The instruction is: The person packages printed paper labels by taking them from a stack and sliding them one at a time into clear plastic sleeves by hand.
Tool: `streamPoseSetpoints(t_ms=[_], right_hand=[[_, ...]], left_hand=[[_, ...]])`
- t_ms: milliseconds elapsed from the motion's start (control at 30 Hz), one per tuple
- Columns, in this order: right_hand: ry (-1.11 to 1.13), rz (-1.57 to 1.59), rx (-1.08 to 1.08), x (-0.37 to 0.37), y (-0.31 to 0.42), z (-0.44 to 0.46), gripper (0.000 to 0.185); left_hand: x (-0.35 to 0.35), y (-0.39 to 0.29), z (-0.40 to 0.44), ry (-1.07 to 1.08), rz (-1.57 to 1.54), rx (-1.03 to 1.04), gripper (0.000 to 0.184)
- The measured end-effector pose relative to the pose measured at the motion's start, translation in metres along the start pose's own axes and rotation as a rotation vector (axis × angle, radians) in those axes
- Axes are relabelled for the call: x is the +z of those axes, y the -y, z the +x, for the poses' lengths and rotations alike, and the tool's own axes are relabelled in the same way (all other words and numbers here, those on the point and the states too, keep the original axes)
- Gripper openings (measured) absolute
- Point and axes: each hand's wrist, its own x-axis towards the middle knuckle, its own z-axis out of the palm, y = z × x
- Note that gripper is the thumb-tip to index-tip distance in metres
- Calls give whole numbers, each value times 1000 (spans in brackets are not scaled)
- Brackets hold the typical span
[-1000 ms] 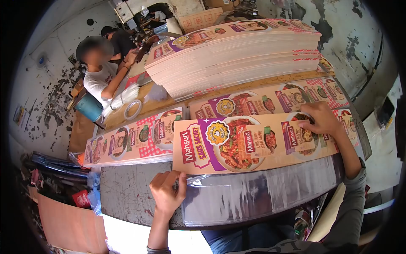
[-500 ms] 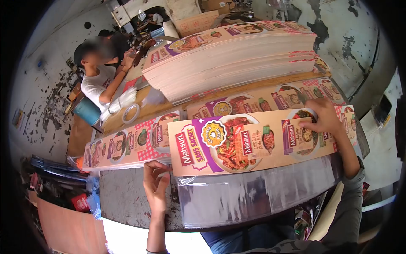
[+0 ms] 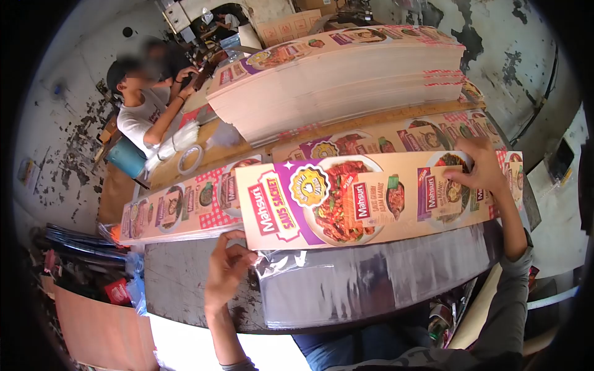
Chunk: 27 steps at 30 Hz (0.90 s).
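Note:
A long printed Mahsuri card (image 3: pixel 396 201) lies across the top of a pile of clear plastic sleeves (image 3: pixel 371 278). My right hand (image 3: pixel 479 170) grips the card's upper edge near its right end, thumb on the printed face. At the card's lower left corner, my left hand (image 3: pixel 229 269) pinches the corner of the clear plastic, which is lifted and creased there. More printed cards (image 3: pixel 192 207) lie in a flat pile to the left, and others (image 3: pixel 365 142) lie behind the held card.
A tall stack of cards (image 3: pixel 346 80) stands at the back. A tape roll (image 3: pixel 190 159) and a bundle of white strips (image 3: pixel 176 143) lie at the back left. Beyond them a person in a white shirt (image 3: pixel 139 117) works, with another person behind. A blue-green bucket (image 3: pixel 127 157) is nearby.
The card's left end has shifted slightly left and up. My left hand opened off the corner, then closed on the plastic, whose corner is now lifted. My right hand still holds the card.

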Motion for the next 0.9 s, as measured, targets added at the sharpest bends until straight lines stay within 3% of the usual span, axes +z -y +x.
streamPoseSetpoints(t_ms=[67, 167, 667, 800, 900], right_hand=[[5, -15, 37, -5, 2, 0, 39], [-32, 79, 32, 0, -4, -1, 46], [-45, 102, -33, -3, -14, 1, 61], [-36, 155, 66, -6, -8, 0, 62], [-14, 105, -14, -8, -18, -3, 52]], left_hand=[[-2, 1, 0, 8, -207, -26, 35], [1, 2, 1, -35, -254, -14, 34], [3, 1, 4, -39, -190, -48, 31], [3, 1, 4, -21, -182, -67, 30], [4, 4, 4, -12, -191, -57, 29]])
